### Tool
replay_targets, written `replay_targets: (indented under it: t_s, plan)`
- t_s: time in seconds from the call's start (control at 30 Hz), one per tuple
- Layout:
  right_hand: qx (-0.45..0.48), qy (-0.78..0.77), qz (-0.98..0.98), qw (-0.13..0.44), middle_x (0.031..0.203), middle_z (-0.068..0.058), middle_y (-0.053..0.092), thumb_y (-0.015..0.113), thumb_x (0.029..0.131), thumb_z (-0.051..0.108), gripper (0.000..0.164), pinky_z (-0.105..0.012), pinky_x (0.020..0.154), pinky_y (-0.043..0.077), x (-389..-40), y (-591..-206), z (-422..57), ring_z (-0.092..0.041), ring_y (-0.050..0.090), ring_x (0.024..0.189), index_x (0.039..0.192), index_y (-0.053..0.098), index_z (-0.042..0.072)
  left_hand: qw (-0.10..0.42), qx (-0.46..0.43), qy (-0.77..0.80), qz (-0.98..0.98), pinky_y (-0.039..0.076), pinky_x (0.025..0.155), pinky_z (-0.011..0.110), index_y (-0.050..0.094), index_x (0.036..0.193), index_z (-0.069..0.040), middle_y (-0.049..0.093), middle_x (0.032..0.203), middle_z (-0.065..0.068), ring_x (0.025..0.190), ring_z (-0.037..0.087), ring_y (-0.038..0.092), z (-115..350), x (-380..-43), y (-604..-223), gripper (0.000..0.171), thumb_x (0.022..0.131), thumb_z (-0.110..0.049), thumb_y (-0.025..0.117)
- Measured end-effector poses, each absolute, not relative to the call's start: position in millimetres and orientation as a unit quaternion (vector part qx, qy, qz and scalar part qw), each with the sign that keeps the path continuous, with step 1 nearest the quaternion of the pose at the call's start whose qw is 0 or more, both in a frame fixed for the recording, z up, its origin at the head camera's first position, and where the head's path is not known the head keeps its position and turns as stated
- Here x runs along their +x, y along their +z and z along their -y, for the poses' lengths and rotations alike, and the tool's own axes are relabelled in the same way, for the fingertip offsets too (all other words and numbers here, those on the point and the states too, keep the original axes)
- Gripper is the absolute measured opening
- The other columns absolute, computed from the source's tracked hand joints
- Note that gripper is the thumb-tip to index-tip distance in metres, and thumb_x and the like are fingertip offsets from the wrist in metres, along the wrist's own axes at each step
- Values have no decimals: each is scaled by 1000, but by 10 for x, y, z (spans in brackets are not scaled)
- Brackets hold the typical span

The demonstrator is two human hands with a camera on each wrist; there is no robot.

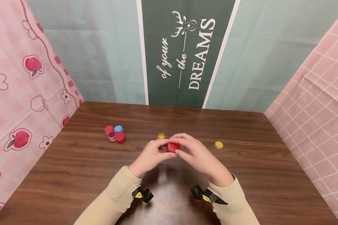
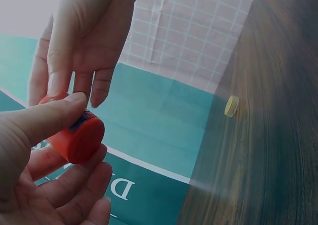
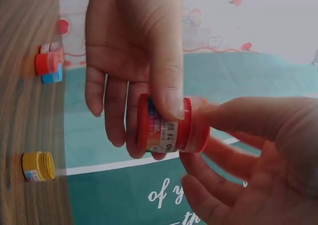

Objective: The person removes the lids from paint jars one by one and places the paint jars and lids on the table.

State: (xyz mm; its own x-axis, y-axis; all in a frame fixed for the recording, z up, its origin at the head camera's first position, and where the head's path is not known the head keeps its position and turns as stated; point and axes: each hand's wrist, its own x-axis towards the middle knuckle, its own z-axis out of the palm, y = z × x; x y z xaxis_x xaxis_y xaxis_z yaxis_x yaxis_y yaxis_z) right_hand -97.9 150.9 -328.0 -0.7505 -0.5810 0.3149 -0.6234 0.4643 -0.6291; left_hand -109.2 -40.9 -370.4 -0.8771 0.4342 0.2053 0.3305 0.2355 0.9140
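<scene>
Both hands meet over the middle of the table around a small red paint jar [image 1: 173,147]. My left hand [image 1: 150,157] grips its labelled body [image 3: 161,130], thumb across the label. On the other end, my right hand [image 1: 198,154] pinches the red lid [image 3: 199,128] between thumb and fingers. The jar lies tipped on its side in the right wrist view, its red base [image 2: 83,143] facing the left wrist camera. Just behind the hands stands a yellow paint jar [image 3: 37,166] with its threaded neck bare. A yellow lid [image 1: 218,144] lies on the table to the right.
Several small paint jars [image 1: 120,137], in reds and blue, stand clustered at the left on the dark wooden table [image 1: 242,187]. A green curtain with lettering [image 1: 186,62] hangs behind the table, and pink patterned cloths [image 1: 312,125] flank both sides.
</scene>
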Motion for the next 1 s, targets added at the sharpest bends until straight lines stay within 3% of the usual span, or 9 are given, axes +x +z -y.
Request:
replay_targets:
  t_s: [0.17,0.3,0.37,0.47,0.7,0.8,0.9,0.93,1.0]
  plan:
    - [360,442,821,-38,131,-3,51,49,86,-8,32,-29,82,49,-985,-3258,-1536,-18,52,114,108,68,6,49,250,579,-775,50,82,33,67,106,-10,67,98,-3,90,15,61,401,-1088,-3694,32,78,-20,77]
    - [303,440,845,4,122,0,54,62,89,12,19,-30,77,50,-971,-3253,-1503,-18,55,107,108,66,11,47,248,580,-774,51,83,38,66,111,-7,66,102,-1,91,16,61,398,-1093,-3698,36,78,-19,77]
    - [271,409,871,34,109,2,57,70,85,24,27,-28,70,50,-969,-3271,-1474,-16,57,91,108,65,12,49,246,578,-777,51,82,37,65,114,-7,66,104,0,91,16,61,398,-1097,-3701,39,78,-19,77]
    - [257,362,894,54,97,3,56,74,80,28,36,-26,64,48,-970,-3299,-1445,-15,55,79,111,65,11,55,248,575,-778,51,82,34,65,113,-8,65,103,-1,91,15,60,398,-1101,-3709,37,79,-19,76]
    - [372,367,852,18,122,-4,53,60,89,2,32,-31,86,47,-983,-3289,-1506,-18,53,109,120,62,7,51,247,589,-768,51,82,40,67,108,-8,66,97,0,86,13,62,403,-1110,-3709,33,78,-17,77]
    - [384,389,837,-24,131,-3,51,46,90,-6,34,-43,105,30,-990,-3257,-1533,-19,47,121,112,66,10,51,247,595,-763,51,81,39,67,105,-8,67,96,0,86,15,63,392,-1105,-3699,32,77,-17,78]
    - [352,422,834,-40,133,0,50,44,93,-1,31,-53,107,16,-980,-3231,-1532,-18,42,126,106,68,15,53,246,599,-760,51,81,37,67,106,-8,67,97,1,87,17,63,391,-1102,-3700,32,77,-17,77]
    - [338,428,837,-33,133,1,51,47,94,3,27,-55,107,16,-975,-3229,-1526,-17,42,126,107,67,15,51,248,595,-763,51,81,37,67,107,-7,66,98,1,87,17,63,392,-1106,-3701,33,78,-18,77]
    - [307,427,851,-5,127,2,53,56,93,15,19,-45,100,33,-967,-3237,-1504,-16,48,117,110,64,14,49,248,590,-767,51,81,37,66,109,-6,66,99,1,88,16,62,398,-1108,-3704,35,78,-18,76]
